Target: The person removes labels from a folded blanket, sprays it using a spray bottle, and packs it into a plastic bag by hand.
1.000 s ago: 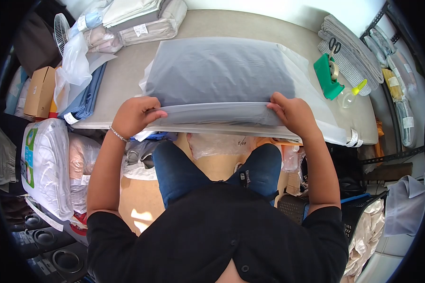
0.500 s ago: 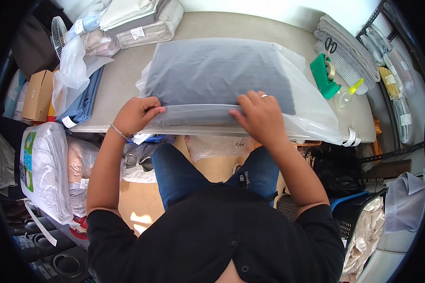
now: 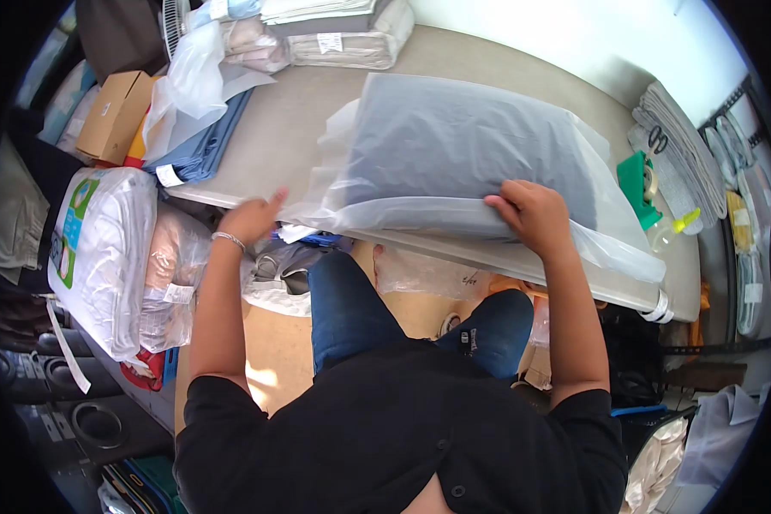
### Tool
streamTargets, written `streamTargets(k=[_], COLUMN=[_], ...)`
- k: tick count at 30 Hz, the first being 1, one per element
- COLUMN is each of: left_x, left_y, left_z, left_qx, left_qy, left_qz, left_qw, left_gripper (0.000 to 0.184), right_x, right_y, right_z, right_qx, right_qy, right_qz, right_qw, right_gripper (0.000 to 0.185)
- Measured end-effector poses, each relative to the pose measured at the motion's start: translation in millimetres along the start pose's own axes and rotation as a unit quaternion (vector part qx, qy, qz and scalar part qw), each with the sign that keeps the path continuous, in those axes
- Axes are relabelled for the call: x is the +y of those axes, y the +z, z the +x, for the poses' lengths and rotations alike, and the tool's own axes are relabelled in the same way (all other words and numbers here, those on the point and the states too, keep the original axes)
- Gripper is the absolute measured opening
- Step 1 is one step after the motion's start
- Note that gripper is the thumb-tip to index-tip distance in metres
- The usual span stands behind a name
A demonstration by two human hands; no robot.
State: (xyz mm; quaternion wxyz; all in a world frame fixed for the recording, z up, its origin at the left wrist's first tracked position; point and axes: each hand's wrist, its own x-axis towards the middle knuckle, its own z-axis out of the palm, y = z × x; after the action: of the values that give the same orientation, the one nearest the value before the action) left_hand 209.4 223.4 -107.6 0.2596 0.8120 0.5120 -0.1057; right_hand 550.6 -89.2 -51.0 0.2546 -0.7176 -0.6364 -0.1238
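A clear plastic bag with folded dark grey fabric inside lies flat along the table's front edge. Its near side is turned over into a fold. My right hand grips that fold near its right part, with thumb and fingers pressed on the plastic. To the left of the bag, my left hand is off the plastic, just over the table's front edge. It is slightly blurred, with nothing visible in it and the thumb apart from the fingers.
At the right stand a green tape dispenser, scissors, a small bottle with a yellow nozzle and folded grey fabric. Blue folded fabric, a cardboard box and bagged textiles are at the left and back.
My left hand has let go of the bag's left edge and moved away to the left. My right hand stays on the fold. The view has turned, so the table appears tilted.
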Motion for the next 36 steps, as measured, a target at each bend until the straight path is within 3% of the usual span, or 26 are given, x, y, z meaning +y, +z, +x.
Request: streamTargets(k=[1,3,4,6,7,9,14,15,16,17,19,21,23,29,33,36], left_x=[4.2,20.2,11.2,-0.8,-4.9,-10.1,-35.5,-28.7,-17.7,-1.8,51.2,88.9,116.0,134.6,133.1,133.8], left_y=[11.7,22.9,32.6,50.6,49.3,43.2,40.7,34.1,25.9,18.8,11.2,21.5,29.8,31.9,31.7,23.9], left_z=[-11.9,-33.2,-26.5,-13.5,-18.4,-34.4,-19.7,-28.0,-39.8,-50.9,-79.6,-90.3,-96.9,-87.4,-68.6,-61.3], left_qx=[-0.078,-0.124,-0.123,-0.054,-0.054,0.058,0.090,0.275,0.441,0.441,0.492,0.387,0.348,0.290,0.278,0.220], left_qy=[-0.003,-0.014,-0.018,0.039,0.038,0.071,0.095,0.088,0.075,0.079,0.254,0.424,0.463,0.470,0.485,0.454], left_qz=[-0.118,-0.348,-0.352,-0.418,-0.421,-0.508,-0.398,-0.208,-0.004,-0.003,-0.156,-0.097,-0.033,0.043,0.034,-0.026], left_qw=[0.990,0.929,0.928,0.906,0.905,0.857,0.908,0.934,0.894,0.894,0.818,0.813,0.814,0.833,0.828,0.863], left_gripper=[0.088,0.073,0.073,0.051,0.051,0.033,0.028,0.024,0.020,0.020,0.015,0.018,0.019,0.023,0.024,0.025], right_x=[2.4,7.3,10.4,14.5,15.0,16.8,13.5,13.4,13.5,13.8,14.5,14.7,13.6,17.7,19.5,19.8], right_y=[-1.9,-4.7,-5.5,-6.9,-6.2,-3.4,1.4,1.1,0.6,0.1,0.2,0.4,0.6,1.9,2.7,3.5], right_z=[0.1,-0.4,-0.4,0.8,1.0,-1.1,3.1,2.8,2.2,2.1,0.9,1.2,1.6,-1.2,-0.8,0.6], right_qx=[-0.002,-0.017,-0.021,-0.042,-0.044,-0.036,-0.034,-0.031,-0.031,-0.023,-0.017,-0.026,-0.017,-0.008,-0.012,-0.009], right_qy=[-0.006,-0.002,-0.006,0.000,-0.002,-0.005,-0.004,0.000,0.003,0.001,0.004,-0.001,-0.007,-0.008,-0.007,-0.007], right_qz=[0.002,-0.009,-0.008,-0.013,-0.014,0.001,-0.013,-0.016,-0.017,-0.016,-0.014,-0.023,-0.019,-0.028,-0.020,-0.014], right_qw=[1.000,1.000,1.000,0.999,0.999,0.999,0.999,0.999,0.999,1.000,1.000,0.999,1.000,1.000,1.000,1.000], right_gripper=[0.034,0.032,0.032,0.032,0.032,0.033,0.034,0.035,0.035,0.035,0.035,0.034,0.034,0.035,0.036,0.036])
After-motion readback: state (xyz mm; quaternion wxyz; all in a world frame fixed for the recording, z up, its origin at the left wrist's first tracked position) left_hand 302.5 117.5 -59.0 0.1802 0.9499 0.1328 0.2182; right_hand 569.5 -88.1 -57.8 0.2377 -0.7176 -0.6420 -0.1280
